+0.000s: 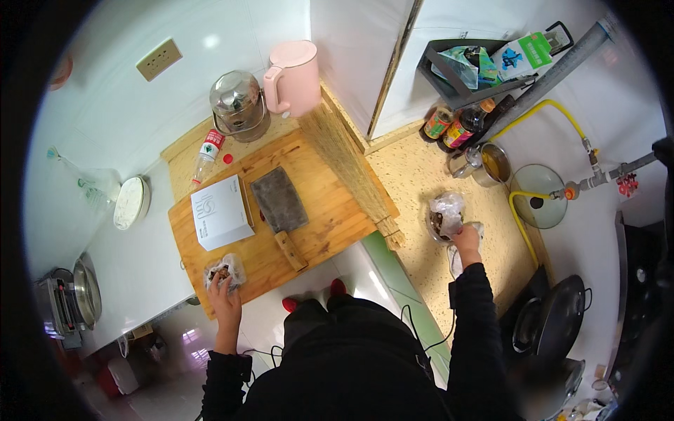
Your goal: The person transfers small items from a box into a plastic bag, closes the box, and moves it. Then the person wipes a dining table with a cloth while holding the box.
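Observation:
My left hand (225, 302) has its fingers on a clear plastic bag (231, 266) with dark brown pieces in it, at the near left corner of a wooden cutting board (331, 210). Over to the right, my right hand (467, 243) grips a crumpled clear plastic bag (447, 208) at a clear bowl (430, 231) on the speckled counter. Dark pieces show inside the bowl. A cleaver (280, 202) with a wooden handle and a white box (221, 213) lie on the board. A whitish cloth (454, 260) is beside the bowl, partly behind my right hand.
A straw whisk broom (350, 173) crosses the board's right side. Behind stand a pink kettle (297, 79) and a lidded pot (239, 108); a plastic bottle (207, 155) lies nearby. Sauce bottles (463, 129), a glass lid (542, 192), a yellow hose (518, 226) and a wok (563, 316) are at right.

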Tool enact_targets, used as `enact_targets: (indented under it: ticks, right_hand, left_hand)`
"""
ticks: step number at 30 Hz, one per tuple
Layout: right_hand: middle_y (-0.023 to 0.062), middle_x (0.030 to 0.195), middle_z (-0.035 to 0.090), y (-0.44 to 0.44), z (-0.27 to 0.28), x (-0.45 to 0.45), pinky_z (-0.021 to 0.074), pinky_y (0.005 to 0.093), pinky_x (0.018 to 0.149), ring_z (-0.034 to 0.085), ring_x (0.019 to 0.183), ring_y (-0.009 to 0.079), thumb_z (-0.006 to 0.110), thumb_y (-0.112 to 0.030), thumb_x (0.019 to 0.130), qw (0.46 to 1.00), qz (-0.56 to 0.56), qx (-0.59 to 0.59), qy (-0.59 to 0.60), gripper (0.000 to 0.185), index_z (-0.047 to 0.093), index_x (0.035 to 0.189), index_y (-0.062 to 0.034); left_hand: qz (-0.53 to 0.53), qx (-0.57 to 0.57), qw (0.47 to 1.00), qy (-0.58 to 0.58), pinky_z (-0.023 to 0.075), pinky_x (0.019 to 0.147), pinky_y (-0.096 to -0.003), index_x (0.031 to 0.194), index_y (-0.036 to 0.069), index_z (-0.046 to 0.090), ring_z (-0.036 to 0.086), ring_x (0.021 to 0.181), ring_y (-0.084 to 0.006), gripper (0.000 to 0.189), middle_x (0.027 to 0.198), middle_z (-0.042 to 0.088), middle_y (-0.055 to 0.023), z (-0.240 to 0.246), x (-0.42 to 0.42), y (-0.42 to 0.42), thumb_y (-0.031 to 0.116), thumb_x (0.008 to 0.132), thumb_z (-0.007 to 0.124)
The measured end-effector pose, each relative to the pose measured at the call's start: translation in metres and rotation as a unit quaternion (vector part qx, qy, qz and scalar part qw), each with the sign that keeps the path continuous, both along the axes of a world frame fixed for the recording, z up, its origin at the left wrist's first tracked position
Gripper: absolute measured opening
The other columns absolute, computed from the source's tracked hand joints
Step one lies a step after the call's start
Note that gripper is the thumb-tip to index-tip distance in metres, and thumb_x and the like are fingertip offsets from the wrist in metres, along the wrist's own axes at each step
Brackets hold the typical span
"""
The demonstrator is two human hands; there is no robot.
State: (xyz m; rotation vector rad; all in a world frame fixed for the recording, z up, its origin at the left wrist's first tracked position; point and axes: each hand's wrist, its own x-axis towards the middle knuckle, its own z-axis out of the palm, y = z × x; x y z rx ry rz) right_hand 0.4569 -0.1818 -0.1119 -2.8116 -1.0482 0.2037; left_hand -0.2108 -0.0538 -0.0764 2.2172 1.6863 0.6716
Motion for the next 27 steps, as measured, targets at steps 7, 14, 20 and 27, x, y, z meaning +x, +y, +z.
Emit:
enact_targets:
  ticks: [7, 14, 20, 27]
  right_hand:
    - [0.0155, 0.071, 0.067, -0.003, 0.079, 0.023, 0.0536, 0.0373, 0.066, 0.067, 0.07, 0.0276, 0.076, -0.015, 0.061, 0.991, 0.013, -0.083, 0.102, 0.018, 0.066, 0.07, -0.0032]
    - [0.0108, 0.055, 0.061, -0.007, 0.106, 0.023, 0.0457, 0.0332, 0.047, 0.058, 0.049, 0.0179, 0.076, -0.015, 0.063, 0.98, 0.103, -0.129, 0.111, 0.021, 0.064, 0.063, 0.0016]
    - [0.0013, 0.059, 0.057, 0.017, 0.133, -0.053, 0.0404, 0.0236, 0.043, 0.053, 0.05, 0.0088, 0.08, -0.011, 0.069, 0.893, 0.102, -0.054, 0.435, 0.02, 0.062, 0.076, -0.0054]
    - [0.0002, 0.075, 0.063, 0.113, 0.16, -0.247, 0.0429, 0.019, 0.05, 0.054, 0.058, 0.0064, 0.078, -0.016, 0.075, 0.766, 0.226, -0.044, 0.6, 0.023, 0.063, 0.089, -0.0053]
  left_hand:
    - [0.009, 0.0, 1.0, -0.001, 0.0338, 0.102, -0.0463, 0.115, 0.005, 0.059, 0.042, 0.121, -0.0397, 0.042, 0.133, 0.044, -0.0212, -0.011, -0.01, 0.002, 0.002, 0.073, 0.064]
    - [0.024, 0.027, 0.999, -0.013, 0.0374, 0.1, -0.0454, 0.11, 0.005, 0.062, 0.047, 0.118, -0.0388, 0.04, 0.127, 0.051, -0.0208, -0.031, -0.03, -0.001, 0.003, 0.071, 0.067]
    - [0.072, 0.014, 0.997, 0.018, 0.0346, 0.098, -0.0466, 0.107, 0.009, 0.064, 0.047, 0.116, -0.0321, 0.038, 0.117, 0.057, -0.0131, -0.001, -0.027, 0.008, 0.009, 0.069, 0.069]
    - [0.043, -0.006, 0.997, 0.07, 0.0273, 0.102, -0.0491, 0.107, 0.011, 0.063, 0.045, 0.115, -0.029, 0.04, 0.112, 0.057, -0.0061, 0.002, -0.038, 0.008, 0.011, 0.068, 0.071]
